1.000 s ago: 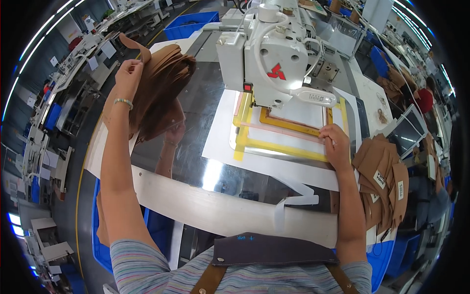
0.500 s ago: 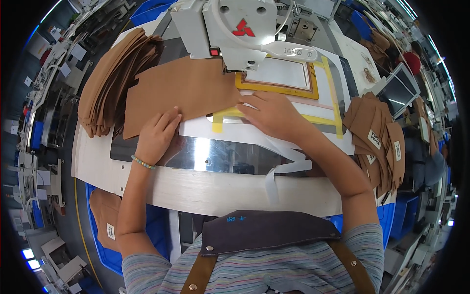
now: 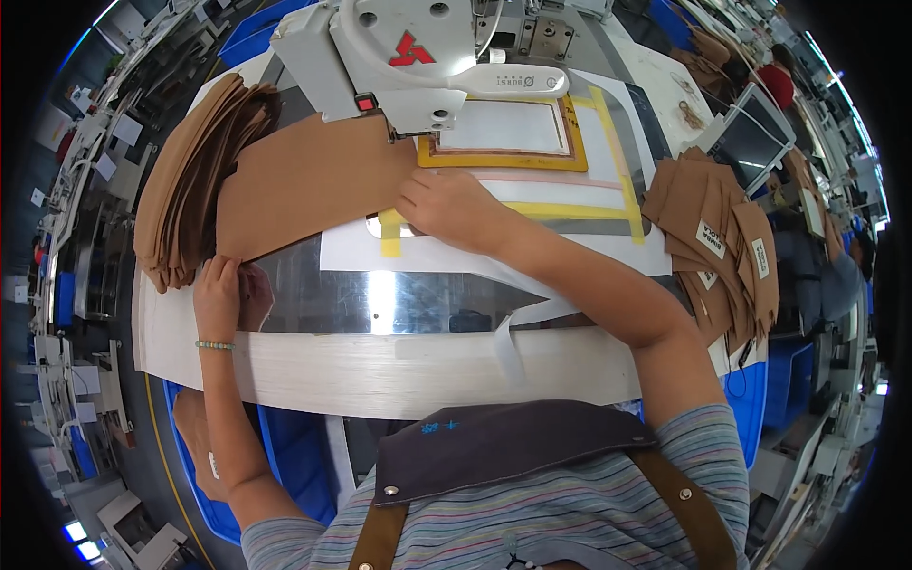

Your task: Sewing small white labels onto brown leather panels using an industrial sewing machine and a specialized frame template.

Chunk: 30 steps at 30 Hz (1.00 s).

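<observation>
A flat brown fabric-like piece [image 3: 304, 180] lies angled beneath the white sewing machine head [image 3: 332, 62], beside a stack of similar pieces [image 3: 171, 180]. My left hand [image 3: 218, 290], with a beaded bracelet, pinches the piece's lower left corner over the steel plate [image 3: 347, 304]. My right hand [image 3: 446, 204] has its fingers bent together on the piece's right edge. Just above that hand sit a yellow rectangular frame [image 3: 503, 162] and a taped white sheet [image 3: 598, 252].
Labeled brown pieces [image 3: 708, 218] overlap at the right, beside a tablet-like screen [image 3: 746, 138]. Blue bins [image 3: 285, 456] hang below the pale front edge [image 3: 418, 370]. A co-worker in red [image 3: 774, 84] is at the upper right; more workbenches line both sides.
My left hand has left the stack for the near corner of a single piece, now laid out flat. My right hand has moved left from the yellow frame onto that piece.
</observation>
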Tool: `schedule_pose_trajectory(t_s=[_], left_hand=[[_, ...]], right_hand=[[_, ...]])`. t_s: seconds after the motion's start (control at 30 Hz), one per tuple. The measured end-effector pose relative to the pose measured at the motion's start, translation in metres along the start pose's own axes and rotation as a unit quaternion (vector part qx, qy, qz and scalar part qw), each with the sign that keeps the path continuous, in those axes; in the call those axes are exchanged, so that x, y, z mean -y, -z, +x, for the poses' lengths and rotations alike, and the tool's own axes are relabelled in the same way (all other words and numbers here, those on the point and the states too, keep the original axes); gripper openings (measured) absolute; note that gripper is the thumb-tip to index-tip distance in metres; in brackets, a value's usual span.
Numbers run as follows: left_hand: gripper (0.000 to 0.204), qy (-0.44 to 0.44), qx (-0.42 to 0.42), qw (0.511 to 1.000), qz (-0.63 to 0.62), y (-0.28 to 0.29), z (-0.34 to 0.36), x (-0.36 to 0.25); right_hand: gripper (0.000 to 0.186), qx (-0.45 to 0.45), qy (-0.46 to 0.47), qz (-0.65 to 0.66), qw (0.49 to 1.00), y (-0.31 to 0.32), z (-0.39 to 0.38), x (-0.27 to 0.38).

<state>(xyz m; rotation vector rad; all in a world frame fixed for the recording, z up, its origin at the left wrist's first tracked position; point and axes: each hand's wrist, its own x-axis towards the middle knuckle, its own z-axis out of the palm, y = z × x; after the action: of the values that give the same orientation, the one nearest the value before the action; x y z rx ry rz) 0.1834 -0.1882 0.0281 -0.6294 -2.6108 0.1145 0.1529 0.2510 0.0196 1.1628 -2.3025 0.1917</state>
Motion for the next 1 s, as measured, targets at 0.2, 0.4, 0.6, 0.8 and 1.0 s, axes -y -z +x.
schedule_pose_trajectory(t_s=[0.2,0.4,0.6,0.8,1.0], left_hand=[[0.023,-0.033,-0.035,0.998,-0.048,-0.015,0.04,-0.019],[0.026,-0.138,-0.082,0.978,-0.135,-0.023,0.106,-0.082],[0.033,-0.254,-0.092,0.95,-0.154,-0.046,0.162,-0.142],[0.035,-0.273,-0.036,0.947,-0.168,-0.044,0.179,-0.17],[0.042,-0.156,-0.016,0.967,-0.201,-0.043,0.15,-0.176]], right_hand=[[0.018,0.006,-0.013,-0.036,0.999,0.028,-0.026,-0.022],[0.013,0.003,-0.012,-0.093,0.996,0.089,-0.091,-0.06],[0.005,0.073,-0.053,-0.178,0.98,0.114,-0.163,-0.103],[0.014,0.059,-0.169,-0.174,0.968,0.118,-0.199,-0.113],[0.048,0.072,-0.308,-0.135,0.939,0.124,-0.217,-0.071]])
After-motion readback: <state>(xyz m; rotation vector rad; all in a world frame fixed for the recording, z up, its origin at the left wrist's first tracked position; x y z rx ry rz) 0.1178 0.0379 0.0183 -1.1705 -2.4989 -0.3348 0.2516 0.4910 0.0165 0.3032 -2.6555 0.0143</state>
